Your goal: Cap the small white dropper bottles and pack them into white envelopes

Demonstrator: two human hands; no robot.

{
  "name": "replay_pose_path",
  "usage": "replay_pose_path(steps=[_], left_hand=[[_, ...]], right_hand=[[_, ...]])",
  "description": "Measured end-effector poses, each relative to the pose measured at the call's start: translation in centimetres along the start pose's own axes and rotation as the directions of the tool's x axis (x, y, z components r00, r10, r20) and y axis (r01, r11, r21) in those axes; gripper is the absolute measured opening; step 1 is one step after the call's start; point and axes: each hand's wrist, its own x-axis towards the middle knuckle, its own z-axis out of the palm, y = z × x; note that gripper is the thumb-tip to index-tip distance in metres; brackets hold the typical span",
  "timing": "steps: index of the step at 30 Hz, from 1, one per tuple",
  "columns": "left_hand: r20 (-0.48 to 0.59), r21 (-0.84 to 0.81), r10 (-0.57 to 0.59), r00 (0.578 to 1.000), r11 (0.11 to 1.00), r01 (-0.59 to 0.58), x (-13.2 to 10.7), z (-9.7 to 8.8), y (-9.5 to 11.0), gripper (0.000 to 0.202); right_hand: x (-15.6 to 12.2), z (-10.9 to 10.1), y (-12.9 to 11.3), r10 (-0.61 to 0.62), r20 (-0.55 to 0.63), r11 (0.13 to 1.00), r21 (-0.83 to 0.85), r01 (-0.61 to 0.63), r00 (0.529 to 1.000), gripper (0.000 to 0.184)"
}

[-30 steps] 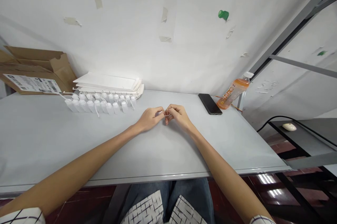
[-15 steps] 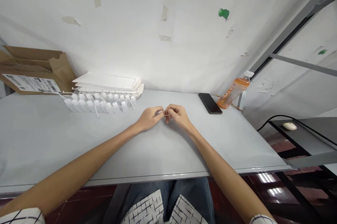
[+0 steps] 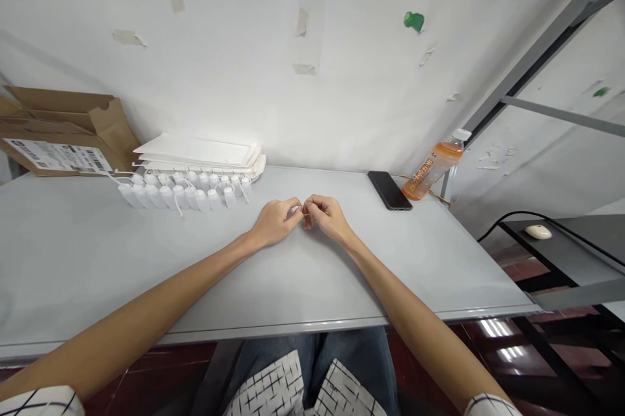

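My left hand (image 3: 274, 221) and my right hand (image 3: 326, 215) meet at the middle of the grey table (image 3: 146, 273), fingertips pinched together. Between them is a small white piece (image 3: 294, 210) with a thin string, mostly hidden by the fingers. Both hands rest on the tabletop. To the left, a row of small white tags (image 3: 180, 193) with strings lies in front of a stack of white sheets (image 3: 200, 154).
An open cardboard box (image 3: 63, 133) sits at the far left against the wall. A black phone (image 3: 389, 191) and an orange drink bottle (image 3: 431, 167) lie at the back right. A lower dark desk with a mouse (image 3: 538, 231) stands to the right.
The hands have stayed pinched together in the same spot, with only slight finger movement. The view has shifted a little.
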Motion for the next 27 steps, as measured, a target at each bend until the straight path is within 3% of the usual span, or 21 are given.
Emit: replay_pose_path(steps=[27], left_hand=[[0.047,0.167,-0.023,0.999,0.986,0.014,-0.25,0.00,0.16,0.032]], right_hand=[[0.07,-0.67,-0.02,0.038,0.160,0.999,-0.042,-0.032,0.986,0.021]])
